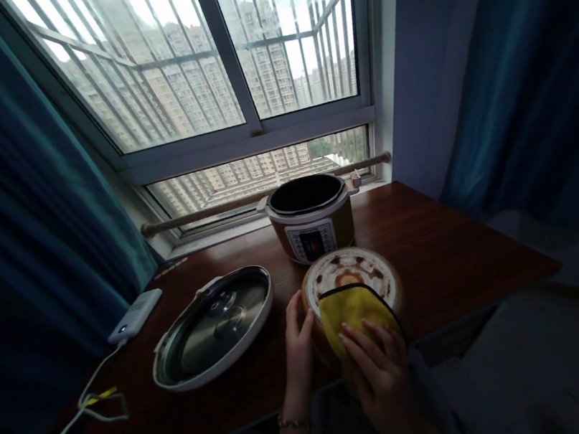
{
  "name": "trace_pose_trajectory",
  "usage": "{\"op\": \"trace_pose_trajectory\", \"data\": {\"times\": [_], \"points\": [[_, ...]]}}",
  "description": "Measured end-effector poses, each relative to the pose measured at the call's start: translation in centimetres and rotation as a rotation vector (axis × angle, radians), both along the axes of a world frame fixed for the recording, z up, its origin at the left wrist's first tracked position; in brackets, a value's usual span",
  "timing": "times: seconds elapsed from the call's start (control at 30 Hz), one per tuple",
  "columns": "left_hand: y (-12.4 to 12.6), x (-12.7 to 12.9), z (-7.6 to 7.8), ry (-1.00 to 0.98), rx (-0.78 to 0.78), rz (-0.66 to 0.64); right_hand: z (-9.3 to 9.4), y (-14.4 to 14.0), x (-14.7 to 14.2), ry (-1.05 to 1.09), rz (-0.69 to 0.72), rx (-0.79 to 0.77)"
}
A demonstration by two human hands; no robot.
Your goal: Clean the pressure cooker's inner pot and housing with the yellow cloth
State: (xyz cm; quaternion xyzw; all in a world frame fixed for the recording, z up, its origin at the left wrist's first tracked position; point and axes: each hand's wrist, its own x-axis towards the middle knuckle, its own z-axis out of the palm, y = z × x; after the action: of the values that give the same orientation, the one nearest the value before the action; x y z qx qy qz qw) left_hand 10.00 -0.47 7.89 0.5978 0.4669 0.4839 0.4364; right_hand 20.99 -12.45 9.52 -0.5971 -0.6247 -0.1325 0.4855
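A round pot turned upside down (350, 271) stands at the near edge of the dark wooden table (452, 251); its pale bottom shows brown stains. My left hand (298, 342) grips the pot's left side. My right hand (380, 366) presses a yellow cloth (351, 311) flat on the pot's bottom. Behind the pot stands an electric cooker body (312, 219) with an open top and a button panel on its front.
A metal-lined cooker lid (213, 328) lies inside-up to the left. A white power brick (135, 315) with cables (75, 423) sits at the far left. A wooden rod (243, 200) runs along the window sill. Dark curtains hang on both sides.
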Motion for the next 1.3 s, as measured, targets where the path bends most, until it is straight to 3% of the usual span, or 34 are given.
{"op": "trace_pose_trajectory", "data": {"times": [0.07, 0.13, 0.23, 0.33, 0.4, 0.47, 0.57, 0.7, 0.77, 0.87, 1.03, 1.2, 1.3], "points": [[0.0, -0.2, 0.0, -0.132, -0.084, -0.028, 1.0, 0.2, -0.1, 0.032, -0.029, -0.038], [-0.8, -0.4, 0.5, -0.114, -0.071, 0.042, 1.9, 0.4, -0.3, 0.077, -0.036, -0.081], [-3.4, -0.3, 2.4, 0.142, 0.198, 0.227, 3.1, 1.2, -0.3, 0.174, 0.003, -0.147], [-6.7, 0.7, 3.8, 0.356, 0.483, 0.270, 4.4, 2.1, 0.1, 0.299, 0.226, -0.228], [-8.2, 1.7, 3.7, 0.410, 0.569, 0.220, 5.0, 2.6, 0.7, 0.433, 0.427, -0.283], [-8.7, 2.6, 2.8, 0.482, 0.595, 0.154, 5.2, 2.8, 1.6, 0.594, 0.499, -0.297], [-8.2, 3.1, 1.5, 0.693, 0.623, 0.079, 4.0, 2.9, 3.5, 0.670, 0.281, -0.180], [-7.5, 2.7, 1.7, 0.861, 0.647, 0.059, 0.5, 3.3, 6.2, 0.513, -0.103, -0.003], [-7.4, 2.5, 2.0, 0.850, 0.662, 0.055, -1.1, 3.6, 7.1, 0.509, -0.175, -0.028], [-7.4, 2.3, 1.6, 0.766, 0.670, 0.064, -2.6, 3.9, 7.7, 0.593, -0.166, -0.116], [-6.8, 1.5, -0.3, 0.470, 0.510, 0.089, -3.3, 4.0, 7.8, 0.640, -0.123, -0.138], [-2.8, 0.1, -0.1, -0.025, -0.052, 0.111, -3.4, 3.8, 8.2, 0.582, -0.105, -0.147], [1.3, -0.4, 0.9, -0.175, -0.244, -0.019, -3.4, 3.9, 8.2, 0.572, -0.110, -0.140]]}}
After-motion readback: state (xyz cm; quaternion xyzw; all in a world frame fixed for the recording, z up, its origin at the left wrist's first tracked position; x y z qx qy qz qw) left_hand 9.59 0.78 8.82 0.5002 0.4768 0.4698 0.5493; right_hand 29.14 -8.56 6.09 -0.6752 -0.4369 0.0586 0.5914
